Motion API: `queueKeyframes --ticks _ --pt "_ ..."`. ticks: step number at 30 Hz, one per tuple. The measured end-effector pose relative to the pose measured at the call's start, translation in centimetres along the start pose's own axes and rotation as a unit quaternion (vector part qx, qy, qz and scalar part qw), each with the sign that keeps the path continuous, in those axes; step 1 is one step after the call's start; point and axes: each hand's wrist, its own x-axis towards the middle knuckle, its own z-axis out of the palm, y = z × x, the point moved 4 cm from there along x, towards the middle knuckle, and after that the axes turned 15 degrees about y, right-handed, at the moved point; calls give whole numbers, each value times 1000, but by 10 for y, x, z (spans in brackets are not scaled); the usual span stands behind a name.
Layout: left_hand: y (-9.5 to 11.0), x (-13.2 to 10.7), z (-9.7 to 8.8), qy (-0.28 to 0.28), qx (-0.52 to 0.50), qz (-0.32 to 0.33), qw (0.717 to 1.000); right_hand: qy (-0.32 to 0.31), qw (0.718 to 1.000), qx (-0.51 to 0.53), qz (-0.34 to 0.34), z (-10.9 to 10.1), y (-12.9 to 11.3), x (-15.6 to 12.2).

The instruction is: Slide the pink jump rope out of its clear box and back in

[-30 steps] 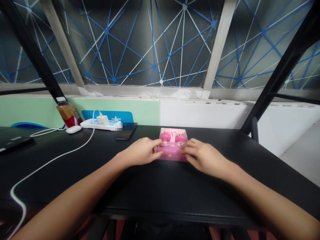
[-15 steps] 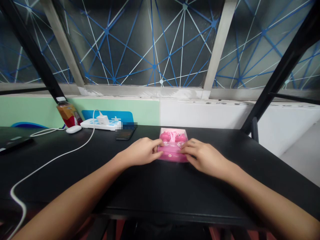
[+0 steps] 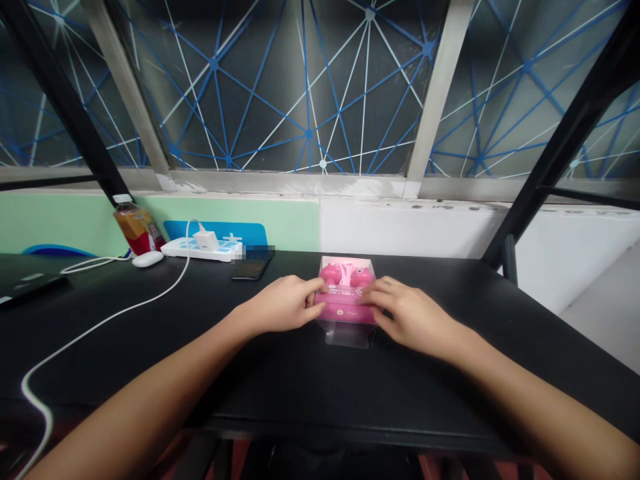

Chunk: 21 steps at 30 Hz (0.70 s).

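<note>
A small clear plastic box (image 3: 346, 293) with a pink card insert and pink earphones inside lies on the black table (image 3: 310, 380). My left hand (image 3: 285, 303) pinches its left edge with closed fingers. On the opposite edge my right hand (image 3: 407, 313) grips it in the same way. A clear flap (image 3: 349, 333) sticks out from the box's near end, toward me.
At the back left stand a drink bottle (image 3: 134, 227), a white mouse (image 3: 147, 259), and a white power strip (image 3: 203, 248) with a charger and a white cable (image 3: 100, 323) running toward me. A black phone (image 3: 251, 268) lies beside the strip. Another dark device (image 3: 27, 287) is at far left.
A clear flap has come out at the near end of the box. Both hands stay on the box's sides.
</note>
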Motion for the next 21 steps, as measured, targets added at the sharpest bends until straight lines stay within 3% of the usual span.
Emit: queueKeyframes --ticks 5,15,21 --pt "0 -2 -1 -7 -5 0 1000 33 999 -22 8 1 1 2" --pt "3 0 -3 -14 -19 -9 1000 -4 998 -63 6 2 1 1" --pt "3 0 -5 -15 -25 -19 999 -10 999 -1 41 -3 3 3"
